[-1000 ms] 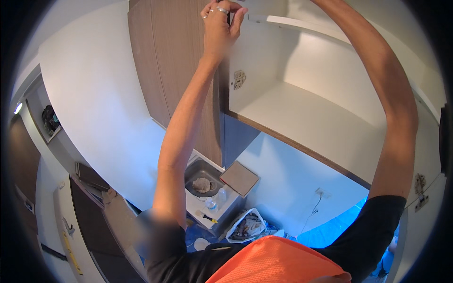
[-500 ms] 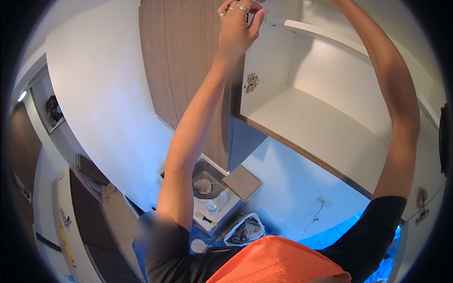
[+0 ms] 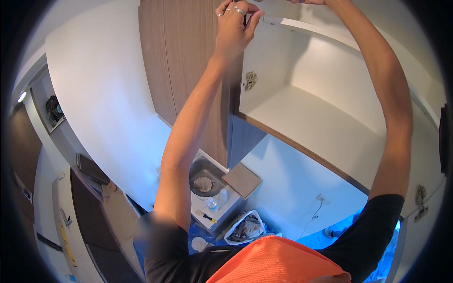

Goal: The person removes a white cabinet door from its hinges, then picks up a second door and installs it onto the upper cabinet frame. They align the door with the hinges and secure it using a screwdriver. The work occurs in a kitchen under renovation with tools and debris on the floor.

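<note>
Both my arms reach up to the open wall cabinet [image 3: 330, 113], white inside with a brown front edge. My left hand [image 3: 237, 29], with rings on its fingers, is raised at the cabinet's upper left front edge. Its fingers are curled and pinched together around something I cannot make out. At the top rim of the picture my right hand [image 3: 311, 2] shows only in part, its fingers closed; what they hold is cut off. A metal hinge part [image 3: 251, 81] is fixed to the cabinet's left inner wall, below my left hand.
Brown wood-grain panels [image 3: 188, 61] stand left of the cabinet. Below are a steel sink [image 3: 207, 165], a clear bottle [image 3: 211, 203], a brush [image 3: 206, 217], a flat board [image 3: 241, 180] and a white rubbish bag [image 3: 246, 228]. Another hinge [image 3: 420, 200] sits at the right.
My right hand has come down and left, so part of it now shows at the top rim. My left hand has shifted slightly left and stays closed at the edge.
</note>
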The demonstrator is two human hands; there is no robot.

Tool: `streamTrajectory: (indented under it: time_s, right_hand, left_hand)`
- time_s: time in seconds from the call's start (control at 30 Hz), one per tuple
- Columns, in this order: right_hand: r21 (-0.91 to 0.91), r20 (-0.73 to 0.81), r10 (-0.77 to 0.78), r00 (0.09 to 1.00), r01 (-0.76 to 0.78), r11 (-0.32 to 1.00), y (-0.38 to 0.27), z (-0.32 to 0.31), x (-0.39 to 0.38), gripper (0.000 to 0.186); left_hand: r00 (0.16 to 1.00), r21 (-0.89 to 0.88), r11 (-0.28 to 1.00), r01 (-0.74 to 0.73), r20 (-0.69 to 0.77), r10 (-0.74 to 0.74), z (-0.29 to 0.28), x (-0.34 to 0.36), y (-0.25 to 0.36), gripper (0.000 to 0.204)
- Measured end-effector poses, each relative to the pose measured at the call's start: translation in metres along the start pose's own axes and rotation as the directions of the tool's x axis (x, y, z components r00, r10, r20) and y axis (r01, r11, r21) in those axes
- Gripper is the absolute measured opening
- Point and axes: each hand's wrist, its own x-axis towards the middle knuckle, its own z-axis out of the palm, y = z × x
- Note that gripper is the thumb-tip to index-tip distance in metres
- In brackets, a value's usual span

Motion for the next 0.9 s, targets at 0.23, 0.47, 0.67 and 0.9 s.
streamTrajectory:
  time_s: [0.23, 0.47, 0.67, 0.9]
  right_hand:
    - [0.127, 0.121, 0.108, 0.987, -0.124, 0.984, -0.004, -0.008, -0.001, 0.032]
    - [-0.613, -0.094, -0.373, 0.923, 0.242, 0.752, 0.005, 0.019, -0.006, 0.031]
    - [-0.995, 0.084, -0.599, 0.797, 0.03, -0.1, 0.004, 0.035, -0.028, 0.036]
    - [-0.301, -0.283, -0.305, 0.909, 0.218, 0.928, 0.003, 0.009, -0.001, 0.024]
  left_hand:
    - [0.998, -0.006, 0.999, 0.054, 0.037, -0.054, -0.001, 0.0, 0.002, 0.015]
    - [0.999, -0.002, 0.999, 0.051, -0.02, -0.051, 0.004, 0.0, 0.002, 0.015]
    - [0.999, 0.013, 0.999, 0.033, 0.006, -0.033, 0.001, 0.0, 0.002, 0.016]
    - [0.999, 0.034, 0.999, -0.022, 0.032, 0.021, -0.003, 0.003, 0.003, 0.018]
